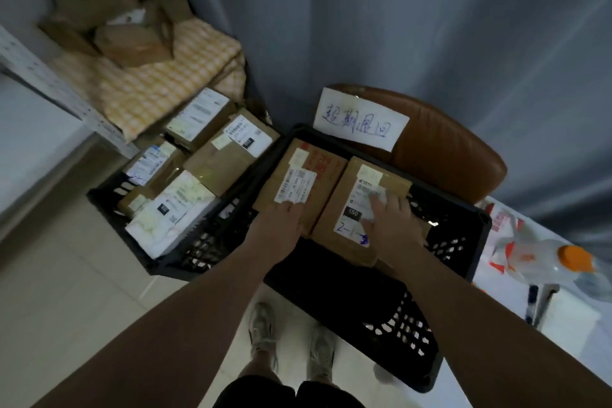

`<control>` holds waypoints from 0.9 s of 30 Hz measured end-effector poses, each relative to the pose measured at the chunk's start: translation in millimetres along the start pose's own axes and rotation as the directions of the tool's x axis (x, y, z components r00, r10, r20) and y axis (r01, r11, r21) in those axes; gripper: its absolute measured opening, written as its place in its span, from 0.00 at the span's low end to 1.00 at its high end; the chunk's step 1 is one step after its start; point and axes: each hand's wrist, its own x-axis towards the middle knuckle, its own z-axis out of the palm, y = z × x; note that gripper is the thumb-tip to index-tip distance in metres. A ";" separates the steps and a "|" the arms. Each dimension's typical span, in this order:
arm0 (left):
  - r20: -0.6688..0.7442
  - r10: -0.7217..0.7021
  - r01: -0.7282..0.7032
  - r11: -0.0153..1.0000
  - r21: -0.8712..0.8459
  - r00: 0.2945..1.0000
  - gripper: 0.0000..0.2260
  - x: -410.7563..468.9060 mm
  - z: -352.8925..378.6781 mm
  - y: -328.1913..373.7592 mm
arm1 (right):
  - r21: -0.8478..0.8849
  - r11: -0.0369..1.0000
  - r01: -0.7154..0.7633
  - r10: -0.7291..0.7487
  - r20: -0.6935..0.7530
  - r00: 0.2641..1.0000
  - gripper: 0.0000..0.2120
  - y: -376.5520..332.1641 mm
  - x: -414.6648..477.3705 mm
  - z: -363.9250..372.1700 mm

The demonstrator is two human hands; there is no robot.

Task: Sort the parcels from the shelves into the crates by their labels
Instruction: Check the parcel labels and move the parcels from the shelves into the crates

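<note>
Left hand (281, 225), right hand (392, 220) on parcels (331, 209) (labels up) in crate (331, 278)

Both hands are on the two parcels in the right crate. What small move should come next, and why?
Probably lift both hands away: the right hand lies flat on the right parcel, the left hand touches the left parcel, and both parcels seem settled side by side in the crate.
</note>
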 end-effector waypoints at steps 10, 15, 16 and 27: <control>-0.278 -0.246 0.278 0.957 0.080 0.928 0.21 -100.9 -85.0 -132.1 | -0.103 0.829 0.549 -0.558 -0.213 0.802 0.24 -201.4 6.9 -72.1; -0.361 -0.371 0.403 0.915 0.016 0.856 0.21 -158.2 -105.0 -217.2 | -0.106 0.658 0.745 -0.745 -0.237 0.624 0.20 -330.4 -6.6 -81.8; -0.380 -0.393 0.425 0.905 -0.002 0.837 0.21 -171.8 -109.5 -236.8 | -0.095 0.626 0.774 -0.767 -0.250 0.591 0.19 -358.2 -10.2 -83.3; -0.621 -0.462 0.565 0.824 -0.038 0.633 0.20 -306.3 -206.7 -429.3 | 0.003 0.396 0.918 -0.776 -0.533 0.336 0.14 -606.9 -59.1 -135.5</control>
